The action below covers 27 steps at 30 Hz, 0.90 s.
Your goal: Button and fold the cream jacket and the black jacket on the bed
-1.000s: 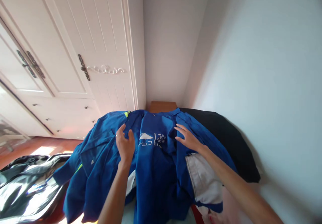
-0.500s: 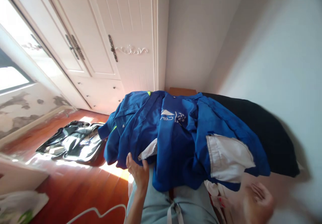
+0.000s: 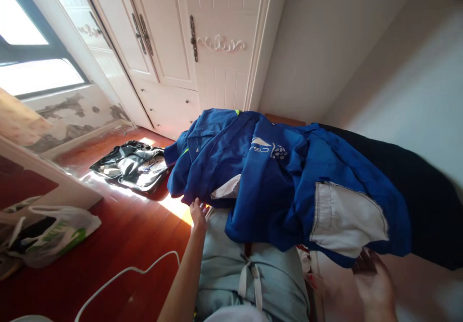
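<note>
A blue jacket [image 3: 271, 191] with white lettering and a grape-like print lies spread out in front of me. A white pocket lining [image 3: 349, 216] shows on its right part, and a smaller white patch [image 3: 227, 188] shows near the left hem. At the lower left hem is my left hand [image 3: 198, 214], its fingers closed at the cloth edge. Below the white pocket lining, my right hand [image 3: 374, 278] is turned palm up with the thumb apart. Its fingertips touch the jacket's lower edge and are partly hidden by it.
Black cloth [image 3: 430, 187] lies behind the jacket's right side. An open suitcase [image 3: 132, 165] is on the red wood floor [image 3: 144, 235]. A white cord [image 3: 126, 271] runs across the floor near a plastic bag [image 3: 61, 232]. The white wardrobe [image 3: 224, 71] stands beyond.
The view has swung left. My left hand has come up to the jacket's hem, its fingers drawing together. My right hand has reached the lower right edge and opened from a loose curl.
</note>
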Tool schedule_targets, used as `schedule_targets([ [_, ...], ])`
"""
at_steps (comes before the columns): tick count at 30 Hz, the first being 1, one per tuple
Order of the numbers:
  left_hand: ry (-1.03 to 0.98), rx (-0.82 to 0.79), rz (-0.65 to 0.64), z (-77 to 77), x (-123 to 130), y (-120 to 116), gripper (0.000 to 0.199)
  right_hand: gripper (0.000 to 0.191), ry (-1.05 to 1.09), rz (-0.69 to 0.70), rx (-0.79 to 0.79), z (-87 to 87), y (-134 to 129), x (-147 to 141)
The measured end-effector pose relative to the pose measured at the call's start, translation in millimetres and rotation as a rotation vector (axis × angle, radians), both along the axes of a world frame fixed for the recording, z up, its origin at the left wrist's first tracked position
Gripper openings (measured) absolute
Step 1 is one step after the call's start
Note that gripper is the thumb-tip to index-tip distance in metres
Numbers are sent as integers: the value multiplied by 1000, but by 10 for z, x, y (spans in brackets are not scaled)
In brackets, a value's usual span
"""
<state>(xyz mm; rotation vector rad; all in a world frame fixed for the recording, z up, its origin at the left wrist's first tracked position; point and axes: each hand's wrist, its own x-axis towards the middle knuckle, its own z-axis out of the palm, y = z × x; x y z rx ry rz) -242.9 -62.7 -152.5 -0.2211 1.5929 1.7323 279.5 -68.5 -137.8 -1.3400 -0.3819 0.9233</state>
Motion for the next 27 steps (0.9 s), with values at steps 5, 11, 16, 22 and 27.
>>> schedule_targets([
  [5,-154,85,51,-23,8,-60,5,25,29,-110,-32,78,-27,-25],
  [11,-341,258,32,119,14,-274,6,42,-34,-96,281,552,-142,-263],
  [16,-399,381,39,257,101,-382,9,58,-242,-61,551,1075,-186,-522],
  [22,-472,335,-97,279,143,-356,9,55,-191,-417,514,1031,-125,-532],
  [27,-616,150,-149,259,72,-241,8,53,-108,-458,450,989,-139,-488],
])
